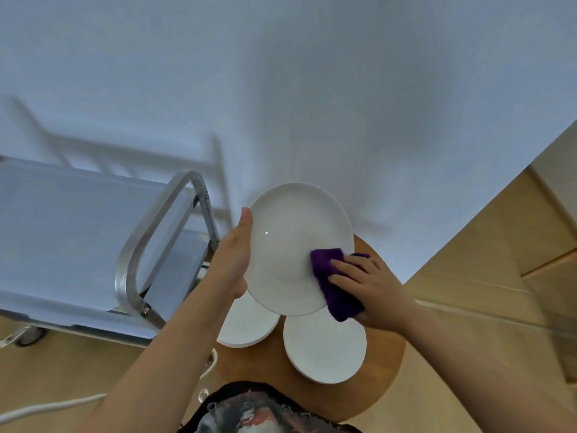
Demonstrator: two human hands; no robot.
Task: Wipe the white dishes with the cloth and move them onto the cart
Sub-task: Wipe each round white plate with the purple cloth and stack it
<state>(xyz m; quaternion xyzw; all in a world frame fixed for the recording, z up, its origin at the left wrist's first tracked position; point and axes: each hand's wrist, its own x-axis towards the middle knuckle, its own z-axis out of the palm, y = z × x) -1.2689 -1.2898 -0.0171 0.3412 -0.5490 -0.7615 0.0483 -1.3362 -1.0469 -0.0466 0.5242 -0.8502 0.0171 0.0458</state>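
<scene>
My left hand (232, 254) grips the left rim of a white plate (290, 232), held tilted above the round wooden table (387, 367). My right hand (371, 285) presses a purple cloth (331, 276) against the plate's lower right part. Two more white plates lie on the table below: one (249, 323) partly hidden under the held plate, another (324, 345) nearer to me. The metal cart (62, 232) stands to the left, its grey top shelf bare, its curved handle (146, 242) close to my left forearm.
A white wall fills the background. Wooden floor lies under the cart and to the right. A white cable (46, 407) runs across the floor at the lower left. Wooden cabinet fronts (530, 245) stand at the right.
</scene>
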